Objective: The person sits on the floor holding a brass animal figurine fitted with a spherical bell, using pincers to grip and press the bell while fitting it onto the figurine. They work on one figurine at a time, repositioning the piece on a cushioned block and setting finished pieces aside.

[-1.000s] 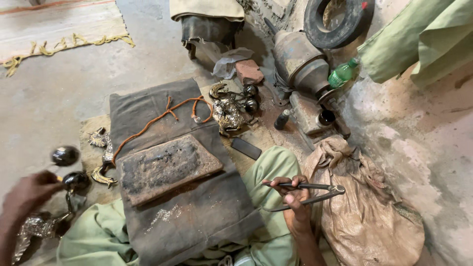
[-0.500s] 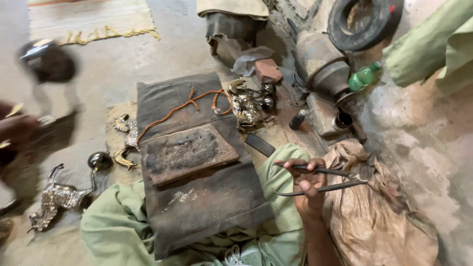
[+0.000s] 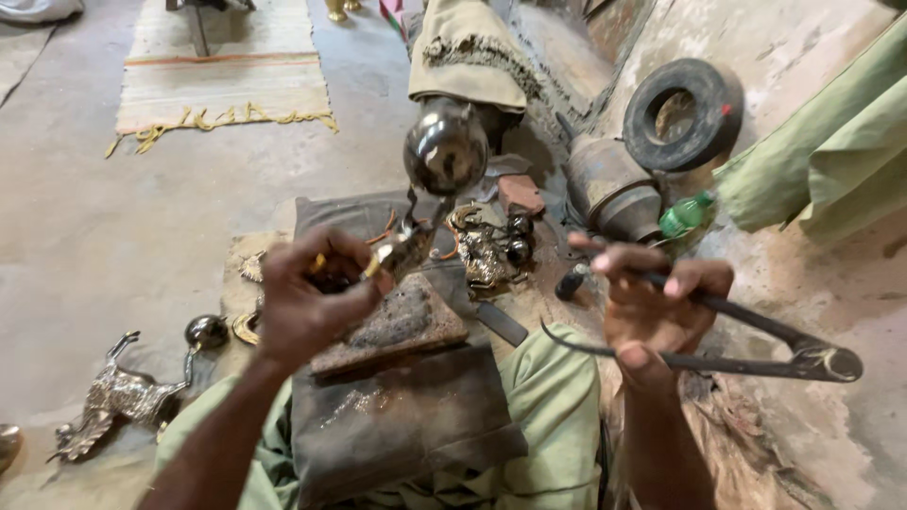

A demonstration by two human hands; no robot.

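Observation:
My left hand [image 3: 307,297] grips a brass metal figure [image 3: 402,247] topped by a shiny dark round ball [image 3: 446,149], held up over the dark block [image 3: 397,326] that lies on my lap. My right hand [image 3: 652,307] holds a pair of long dark iron tongs [image 3: 756,351], their curved tips pointing left toward the block and standing slightly apart. A dark cloth [image 3: 397,416] covers my lap under the block.
A second brass animal figure with a ball [image 3: 123,392] lies on the floor at left. More brass pieces [image 3: 487,250] sit beyond the block. A green bottle [image 3: 685,215], a metal vessel [image 3: 609,189], a black tyre ring [image 3: 685,113] and a fringed mat [image 3: 222,80] lie around.
My left hand has lifted the ball-topped figure from the left side up to the middle over the block. My right hand with the tongs has risen and come closer.

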